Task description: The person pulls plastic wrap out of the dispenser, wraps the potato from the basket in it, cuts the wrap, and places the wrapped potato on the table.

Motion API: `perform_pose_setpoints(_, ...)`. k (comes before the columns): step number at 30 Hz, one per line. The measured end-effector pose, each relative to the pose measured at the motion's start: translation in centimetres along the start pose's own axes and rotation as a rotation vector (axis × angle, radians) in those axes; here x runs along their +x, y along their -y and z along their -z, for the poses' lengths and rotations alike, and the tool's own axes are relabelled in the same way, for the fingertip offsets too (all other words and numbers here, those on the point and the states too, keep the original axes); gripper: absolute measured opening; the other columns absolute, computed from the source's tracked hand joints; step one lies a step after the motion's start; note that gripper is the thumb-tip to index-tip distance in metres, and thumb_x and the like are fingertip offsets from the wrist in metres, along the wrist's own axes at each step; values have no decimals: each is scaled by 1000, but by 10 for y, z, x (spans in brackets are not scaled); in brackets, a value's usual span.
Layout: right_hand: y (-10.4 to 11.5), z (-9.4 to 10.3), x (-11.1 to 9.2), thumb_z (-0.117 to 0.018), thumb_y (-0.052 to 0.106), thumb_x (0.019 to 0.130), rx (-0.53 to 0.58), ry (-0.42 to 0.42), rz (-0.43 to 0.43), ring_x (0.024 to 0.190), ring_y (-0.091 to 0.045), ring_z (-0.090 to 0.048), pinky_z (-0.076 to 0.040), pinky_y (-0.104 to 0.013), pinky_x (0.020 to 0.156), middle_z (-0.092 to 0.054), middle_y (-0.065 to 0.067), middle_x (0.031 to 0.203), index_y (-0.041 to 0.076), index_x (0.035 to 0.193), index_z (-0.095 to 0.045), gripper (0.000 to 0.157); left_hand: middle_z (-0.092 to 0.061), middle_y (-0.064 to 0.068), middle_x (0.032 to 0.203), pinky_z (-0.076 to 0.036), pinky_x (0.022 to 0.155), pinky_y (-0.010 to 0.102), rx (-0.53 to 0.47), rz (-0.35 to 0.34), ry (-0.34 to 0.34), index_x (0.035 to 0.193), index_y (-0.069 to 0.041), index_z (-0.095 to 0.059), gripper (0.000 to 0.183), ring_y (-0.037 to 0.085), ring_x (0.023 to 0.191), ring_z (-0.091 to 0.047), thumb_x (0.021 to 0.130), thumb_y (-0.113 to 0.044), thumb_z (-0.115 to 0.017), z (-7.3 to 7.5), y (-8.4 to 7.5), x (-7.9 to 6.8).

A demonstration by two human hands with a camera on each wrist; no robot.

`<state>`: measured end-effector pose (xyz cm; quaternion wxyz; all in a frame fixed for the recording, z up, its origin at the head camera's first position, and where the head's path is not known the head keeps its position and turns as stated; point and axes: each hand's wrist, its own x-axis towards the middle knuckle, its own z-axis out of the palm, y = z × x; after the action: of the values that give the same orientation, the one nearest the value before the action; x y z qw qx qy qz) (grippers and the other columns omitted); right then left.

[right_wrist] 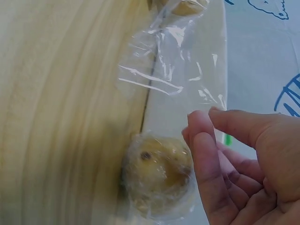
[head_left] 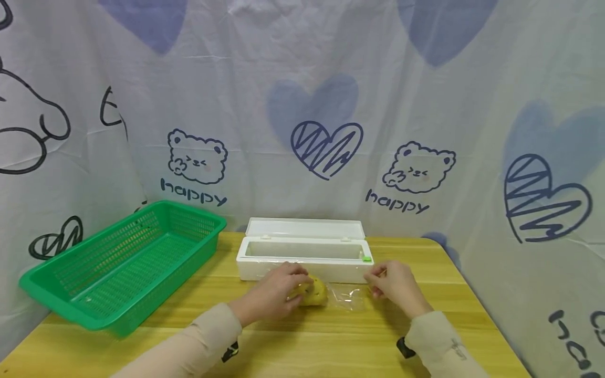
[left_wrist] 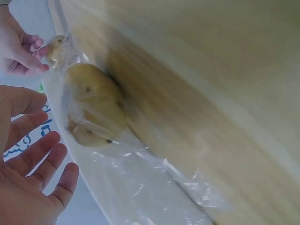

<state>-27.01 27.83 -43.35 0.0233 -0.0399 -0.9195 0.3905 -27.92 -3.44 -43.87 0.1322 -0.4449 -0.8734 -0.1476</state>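
A potato (head_left: pixel 315 293) with clear plastic wrap (head_left: pixel 347 296) over it lies in front of a white lidded box (head_left: pixel 304 269). My left hand (head_left: pixel 279 291) is beside this potato, fingers spread and loosely bent; the left wrist view shows a gap between them and the potato (left_wrist: pixel 93 105). The wrap trails off to both sides. To the right, my right hand (head_left: pixel 392 286) has thumb and forefinger together at the wrap's edge, pinching it. Close by these fingers, a second potato (right_wrist: pixel 159 173) is covered in crinkled film; in the head view the right hand hides it.
A green perforated basket (head_left: pixel 127 268) stands at the left of the wooden table (head_left: pixel 326 346). The box's lid (head_left: pixel 304 228) is raised at the back, and a small green piece (head_left: pixel 366 259) sits at its right end. A printed curtain (head_left: pixel 331 105) hangs behind the table.
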Motion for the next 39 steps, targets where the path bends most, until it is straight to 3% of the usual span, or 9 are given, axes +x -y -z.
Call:
perform_pose_setpoints(7, 4, 9, 6, -81, 40, 96, -114, -40, 51, 69, -17, -66, -52, -29, 62, -74, -11, 93, -1, 138, -60, 62, -74, 7, 121, -60, 98, 42, -59, 35, 21, 125, -10, -77, 26, 25, 112, -70, 99, -15, -78, 11, -1, 24)
perform_pose_setpoints(13, 6, 8, 20, -84, 41, 94, -235, -66, 94, 73, -16, -62, -51, -30, 66, -75, -7, 92, 0, 146, -60, 71, -76, 6, 121, -60, 101, 43, -167, 72, 48, 122, -8, -78, 22, 24, 113, -71, 102, -13, -73, 16, 1, 57)
perform_pose_setpoints(21, 5, 9, 33, -89, 36, 89, -326, -61, 190, 77, -17, -65, -60, -36, 75, -79, -11, 95, -1, 132, -73, 59, -78, 8, 112, -60, 99, 42, -210, 81, 55, 117, -4, -79, 18, 26, 107, -73, 103, -12, -71, 6, 6, 97)
perform_pose_setpoints(24, 4, 10, 35, -88, 34, 89, -338, -59, 230, 68, -13, -54, -50, -29, 64, -68, -5, 77, -2, 105, -77, 41, -79, 8, 109, -60, 96, 41, -195, 86, 61, 115, -4, -80, 17, 24, 104, -73, 102, -12, -72, 3, 5, 111)
perform_pose_setpoints(27, 2, 10, 37, -88, 31, 90, -328, -60, 271, 60, -12, -37, -32, -24, 57, -42, 1, 62, 2, 76, -57, 45, -80, 8, 106, -61, 93, 39, -174, 94, 62, 113, -4, -80, 16, 23, 100, -73, 101, -13, -73, 0, 1, 125)
perform_pose_setpoints(29, 1, 9, 38, -88, 29, 90, -322, -66, 304, 58, -11, -30, -25, -23, 57, -30, 3, 61, 6, 72, -43, 54, -80, 7, 105, -61, 92, 37, -161, 101, 65, 112, -5, -81, 16, 23, 99, -74, 101, -13, -73, -3, -1, 133)
perform_pose_setpoints(35, -3, 9, 41, -89, 27, 89, -290, -69, 354, 56, -8, -25, -21, -21, 55, -26, 6, 59, 14, 70, -34, 59, -80, 4, 99, -60, 85, 30, -160, 155, 95, 109, -11, -83, 14, 17, 92, -72, 99, -19, -77, -20, -9, 156)
perform_pose_setpoints(39, -5, 9, 41, -89, 26, 89, -265, -59, 345, 55, -8, -28, -22, -22, 54, -31, 6, 59, 15, 69, -41, 53, -78, 1, 92, -56, 75, 25, -176, 183, 99, 104, -14, -84, 10, 12, 83, -67, 97, -20, -80, -30, -15, 166)
